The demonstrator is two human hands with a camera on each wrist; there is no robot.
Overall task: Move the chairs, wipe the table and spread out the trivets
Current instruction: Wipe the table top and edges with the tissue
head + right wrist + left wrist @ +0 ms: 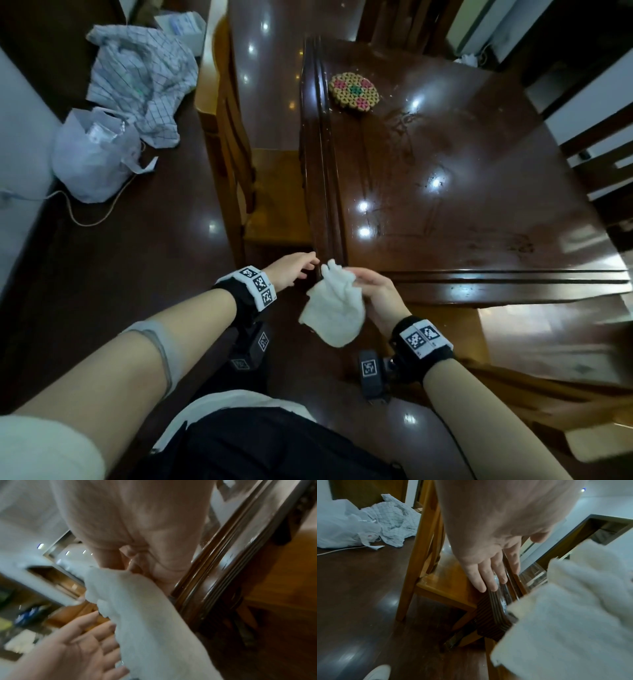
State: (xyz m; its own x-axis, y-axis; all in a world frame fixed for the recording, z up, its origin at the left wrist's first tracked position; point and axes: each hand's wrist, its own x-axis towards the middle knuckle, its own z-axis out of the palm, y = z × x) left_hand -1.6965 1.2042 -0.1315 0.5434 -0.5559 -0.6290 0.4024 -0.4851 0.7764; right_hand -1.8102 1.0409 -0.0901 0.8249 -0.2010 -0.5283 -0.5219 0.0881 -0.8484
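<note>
White cloth [334, 308] pinched at its top by right hand [375, 294], hanging off the near left corner of dark glossy desk [462, 192]. Left hand [291, 270] flat-fingered beside the cloth, fingertips [489, 584] at the desk's left edge, possibly touching it. Round beaded trivet [353, 91] on the far left part of the desk. Wooden chair [239, 144] close against the desk's left side, another chair [548, 359] near right.

Right hand [137, 536] pinches white cloth [145, 615] beside table edge [214, 568]; left hand [72, 649] open, just beside cloth.
</note>
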